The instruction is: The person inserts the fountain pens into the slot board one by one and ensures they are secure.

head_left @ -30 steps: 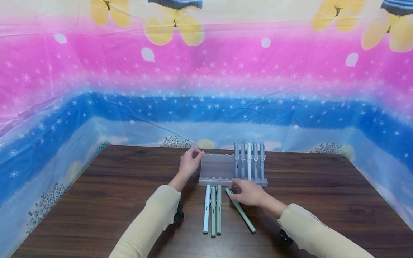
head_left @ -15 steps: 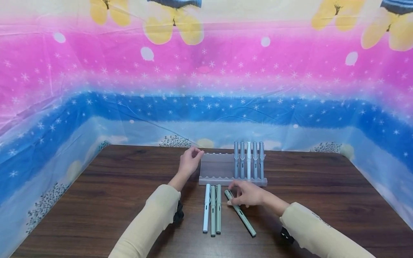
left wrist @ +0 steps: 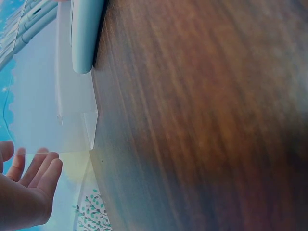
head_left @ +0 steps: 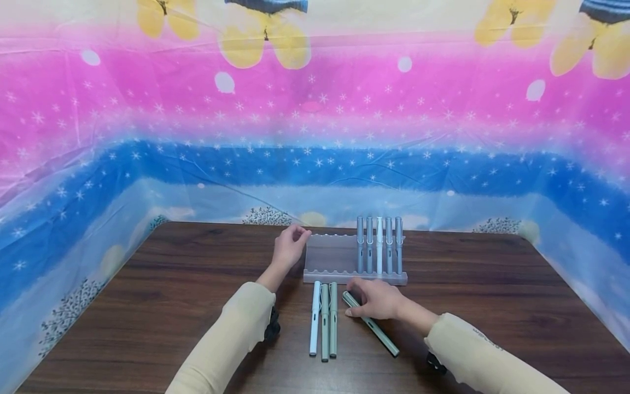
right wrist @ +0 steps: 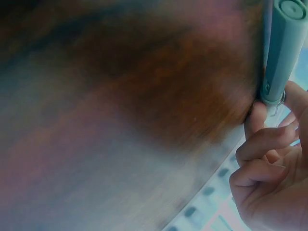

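My left hand [head_left: 289,251] pinches the upper left corner of a translucent pen rack [head_left: 331,254], thumb and fingers at its edge in the left wrist view. Several capped pens stand in the rack's right half: grey-blue ones [head_left: 360,243] and one white pen [head_left: 379,246]. With thumb and fingers, my right hand [head_left: 381,300] pinches a green pen [head_left: 381,334] near its cap, below the rack. The pen slants, its lower end to the right; the right wrist view shows its round end [right wrist: 291,8]. Whether it touches the table I cannot tell.
In front of the rack lie a white pen [head_left: 314,320] and two green pens [head_left: 325,328], side by side. The dark wooden table [head_left: 197,273] ends at a patterned cloth backdrop [head_left: 275,164] behind and at both sides.
The green pen in my right hand has turned, its lower end swinging right and its dark slot coming into view. My right hand has shifted slightly down. The left hand and rack stay put.
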Available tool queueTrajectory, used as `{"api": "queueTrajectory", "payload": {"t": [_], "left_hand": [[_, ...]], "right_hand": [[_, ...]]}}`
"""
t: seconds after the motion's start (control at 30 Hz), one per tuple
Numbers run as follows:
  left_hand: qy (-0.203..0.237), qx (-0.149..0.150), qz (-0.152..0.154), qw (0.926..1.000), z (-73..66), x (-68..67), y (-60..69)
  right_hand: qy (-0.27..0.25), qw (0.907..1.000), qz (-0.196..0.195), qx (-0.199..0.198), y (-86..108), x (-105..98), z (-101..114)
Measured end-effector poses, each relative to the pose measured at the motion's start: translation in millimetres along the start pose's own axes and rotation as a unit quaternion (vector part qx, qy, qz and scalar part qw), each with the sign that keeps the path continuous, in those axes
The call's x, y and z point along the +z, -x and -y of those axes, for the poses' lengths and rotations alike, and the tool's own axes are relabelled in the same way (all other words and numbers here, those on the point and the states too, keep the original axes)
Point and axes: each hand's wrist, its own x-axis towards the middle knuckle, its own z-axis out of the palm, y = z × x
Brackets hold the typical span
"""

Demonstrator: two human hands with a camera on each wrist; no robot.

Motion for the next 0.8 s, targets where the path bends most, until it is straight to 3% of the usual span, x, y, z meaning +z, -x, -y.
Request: {"api": "queueTrajectory", "payload": {"t": [0.33,0.8], "left_hand": [[0.000,-0.008,0.004,1.0000,0.0,0.1,-0.5],[-0.002,-0.008,0.000,1.0000,2.5,1.5,-2.8]], "right_hand": [[0.014,0.9998,-0.013,-0.003,-1.1,0.0,-2.0],[-0.081,0.9955,-0.043,-0.024,-4.4,-13.8,-10.0]]}}
